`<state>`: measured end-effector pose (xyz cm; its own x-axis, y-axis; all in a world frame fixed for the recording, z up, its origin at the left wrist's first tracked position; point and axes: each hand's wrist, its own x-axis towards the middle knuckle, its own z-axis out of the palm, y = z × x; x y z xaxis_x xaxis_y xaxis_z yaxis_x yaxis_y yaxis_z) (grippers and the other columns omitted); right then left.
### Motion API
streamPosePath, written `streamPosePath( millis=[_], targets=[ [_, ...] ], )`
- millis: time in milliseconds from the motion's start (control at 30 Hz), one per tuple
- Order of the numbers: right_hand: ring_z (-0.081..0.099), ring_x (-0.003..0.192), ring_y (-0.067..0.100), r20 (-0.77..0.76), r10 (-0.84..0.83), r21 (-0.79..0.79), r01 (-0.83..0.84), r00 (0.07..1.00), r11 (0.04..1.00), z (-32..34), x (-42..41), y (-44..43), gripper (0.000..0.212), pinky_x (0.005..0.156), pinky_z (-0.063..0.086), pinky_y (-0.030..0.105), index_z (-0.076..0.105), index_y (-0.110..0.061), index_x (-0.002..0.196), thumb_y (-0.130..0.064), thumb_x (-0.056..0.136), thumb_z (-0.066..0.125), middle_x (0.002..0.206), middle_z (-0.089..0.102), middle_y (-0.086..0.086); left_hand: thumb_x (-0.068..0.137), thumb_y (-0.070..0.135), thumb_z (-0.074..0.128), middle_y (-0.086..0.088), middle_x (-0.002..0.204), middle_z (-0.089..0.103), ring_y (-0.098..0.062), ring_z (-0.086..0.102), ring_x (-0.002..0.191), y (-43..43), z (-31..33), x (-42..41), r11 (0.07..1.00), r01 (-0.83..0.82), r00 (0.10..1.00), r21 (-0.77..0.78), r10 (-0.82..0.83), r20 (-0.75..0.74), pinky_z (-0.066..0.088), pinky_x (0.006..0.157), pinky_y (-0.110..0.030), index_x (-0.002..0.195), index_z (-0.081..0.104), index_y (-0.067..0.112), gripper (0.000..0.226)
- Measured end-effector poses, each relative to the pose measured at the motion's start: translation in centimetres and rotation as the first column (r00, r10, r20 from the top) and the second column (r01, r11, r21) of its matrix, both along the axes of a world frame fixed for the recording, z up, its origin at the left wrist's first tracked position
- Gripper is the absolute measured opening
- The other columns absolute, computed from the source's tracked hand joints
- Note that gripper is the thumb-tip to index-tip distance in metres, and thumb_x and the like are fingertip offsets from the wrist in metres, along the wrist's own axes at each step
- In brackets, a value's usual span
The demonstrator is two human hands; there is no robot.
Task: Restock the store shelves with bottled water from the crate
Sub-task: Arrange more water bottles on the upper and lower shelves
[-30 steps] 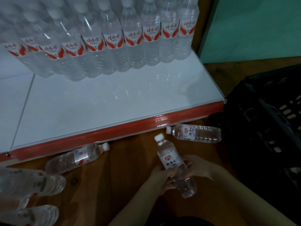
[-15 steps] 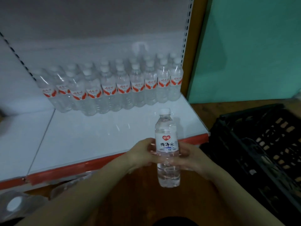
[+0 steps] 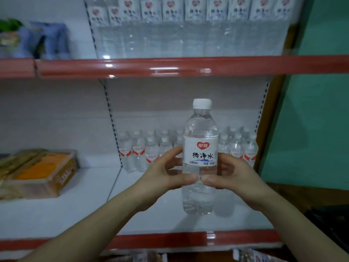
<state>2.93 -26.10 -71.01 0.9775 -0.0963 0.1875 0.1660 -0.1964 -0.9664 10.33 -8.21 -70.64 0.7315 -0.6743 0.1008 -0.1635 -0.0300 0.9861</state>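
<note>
White store shelving with red front rails, green wall (image 3: 311,110) on the right. Held upright in front of the lower shelf (image 3: 66,214): 1 water bottle (image 3: 200,140), white cap up, label facing near. Clasped at mid-height by the left grip (image 3: 166,178) and the right grip (image 3: 234,180), thumbs meeting across the near face just below the label, fingers reaching round the far side. Both closed firmly on it. Clear of the board, base hanging above the bare middle stretch of that shelf.

At the far back of the lower shelf, a row of red-labelled bottles (image 3: 143,150), seemingly 2 deep. On the upper shelf (image 3: 170,66), a row of heart-labelled bottles (image 3: 188,19), apparently the same brand as the 1 in hand. Far left, an open box of orange packets (image 3: 37,173). Near right, a dark shape (image 3: 328,224), probably the crate.

Judged as mid-carry, placement not yet made. To do it well:
- Keep the bottle plumb.
- Match it to its own label, seemingly the upper row and not the lower.
- Clear the red rail on the way in.
- Set the base flat, just beside a standing neighbour without knocking it.
- Turn the label to the front.
- Loosen the thumbs only once the base sits square.
</note>
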Motion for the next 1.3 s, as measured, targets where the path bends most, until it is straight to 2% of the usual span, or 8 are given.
streamPosePath(
  millis=[100,167,400,533,800,900,1033,1300],
  targets=[
    [0.070,0.081,0.008,0.059,0.022,-0.048,-0.020,0.998,0.999,3.7,1.2,2.2,0.043,0.061,0.053,0.018,0.066,-0.031,0.093,-0.022,0.056,0.086,0.091,0.074,-0.008,0.059,0.017,0.084,0.004,0.101,0.071,-0.010,0.069,0.088,2.1,2.7,0.7,0.990,-0.072,0.994,-0.123,0.081,0.073,0.054,0.066,-0.019,0.113,0.058,0.032,0.062],
    [0.070,0.079,0.010,0.102,0.041,-0.056,-0.036,0.994,0.998,6.3,1.9,3.7,0.046,0.061,0.056,0.022,0.066,-0.029,0.094,-0.020,0.054,0.086,0.092,0.074,-0.007,0.058,0.024,0.075,0.006,0.096,0.073,-0.009,0.070,0.083,3.4,4.8,1.2,0.974,-0.098,0.984,-0.202,0.125,0.126,0.051,0.063,-0.015,0.109,0.059,0.024,0.053],
    [0.070,0.075,0.013,0.230,0.110,-0.038,-0.104,0.967,0.994,15.6,5.2,8.8,0.045,0.064,0.057,0.029,0.069,-0.018,0.088,-0.031,0.046,0.072,0.085,0.074,-0.001,0.058,0.041,0.077,0.002,0.095,0.073,-0.014,0.069,0.089,7.7,12.9,4.9,0.928,-0.133,0.911,-0.347,0.252,0.325,0.051,0.081,-0.042,0.102,0.066,0.024,0.047],
    [0.070,0.076,0.020,0.237,0.149,-0.046,-0.142,0.960,0.989,20.1,8.3,10.7,0.046,0.071,0.059,0.038,0.069,-0.014,0.092,-0.032,0.050,0.073,0.085,0.073,0.004,0.072,0.038,0.069,-0.001,0.106,0.071,-0.016,0.069,0.095,10.1,17.4,7.4,0.965,-0.052,0.913,-0.257,0.150,0.379,0.055,0.075,-0.035,0.121,0.058,0.024,0.052],
    [0.068,0.070,0.017,0.297,0.124,-0.125,-0.090,0.947,0.988,26.5,16.0,13.0,0.044,0.057,0.055,0.026,0.065,-0.013,0.105,-0.029,0.066,0.074,0.086,0.070,0.005,0.066,0.032,0.069,-0.002,0.100,0.072,-0.019,0.070,0.090,12.1,23.1,13.5,0.962,-0.078,0.886,-0.260,0.186,0.424,0.057,0.066,-0.030,0.123,0.055,0.026,0.059],
    [0.069,0.071,0.015,0.304,0.132,-0.152,-0.089,0.944,0.984,27.5,18.9,13.2,0.029,0.058,0.057,0.025,0.065,-0.014,0.106,-0.022,0.078,0.071,0.086,0.071,0.001,0.066,0.028,0.067,-0.002,0.097,0.073,-0.019,0.070,0.089,12.3,24.0,16.0,0.960,-0.124,0.870,-0.250,0.226,0.438,0.059,0.075,-0.033,0.119,0.055,0.028,0.054],
    [0.068,0.093,0.022,0.295,0.143,-0.193,-0.087,0.945,0.977,28.3,23.0,13.3,0.037,0.083,0.056,0.034,0.060,-0.012,0.116,-0.015,0.081,0.069,0.104,0.070,0.005,0.080,0.015,0.066,-0.008,0.108,0.068,-0.022,0.067,0.097,12.3,24.9,19.6,0.958,-0.200,0.852,-0.203,0.273,0.446,0.053,0.088,-0.042,0.127,0.048,0.027,0.051],
    [0.064,0.098,0.020,0.262,0.127,-0.344,-0.031,0.957,0.938,27.8,29.5,13.1,0.028,0.089,0.052,0.032,0.060,-0.013,0.109,-0.012,0.083,0.068,0.102,0.067,0.003,0.087,0.008,0.061,-0.007,0.111,0.063,-0.020,0.060,0.103,10.9,24.5,25.7,0.944,-0.314,0.858,-0.101,0.328,0.395,0.045,0.097,-0.045,0.134,0.041,0.022,0.054]
  ],
)
